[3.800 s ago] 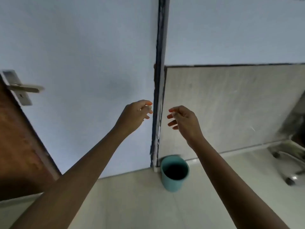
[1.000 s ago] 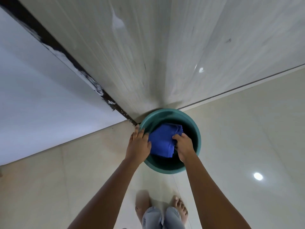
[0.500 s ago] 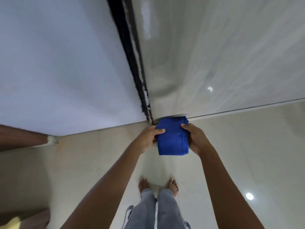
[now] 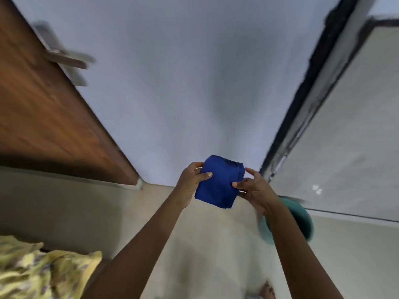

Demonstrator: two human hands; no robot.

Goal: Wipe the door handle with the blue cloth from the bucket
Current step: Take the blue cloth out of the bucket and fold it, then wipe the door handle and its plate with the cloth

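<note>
A folded blue cloth [image 4: 218, 182] is held up in front of me between both hands. My left hand [image 4: 191, 182] grips its left edge with the thumb on the front. My right hand [image 4: 255, 189] holds its right edge. The teal bucket [image 4: 299, 219] stands on the floor at the lower right, partly hidden behind my right forearm. The silver door handle [image 4: 64, 58], blurred, sticks out from the brown wooden door [image 4: 43, 108] at the upper left, well away from the cloth.
A pale blue-grey wall [image 4: 183, 72] fills the middle. A dark door frame [image 4: 302, 100] and a grey panel [image 4: 345, 137] stand to the right. A yellow patterned fabric [image 4: 38, 270] lies at the lower left. The floor [image 4: 211, 244] is pale tile.
The cloth has come up out of the bucket, held in both hands. My view has swung up and left, so the door and its handle are in sight and the bucket sits lower right.
</note>
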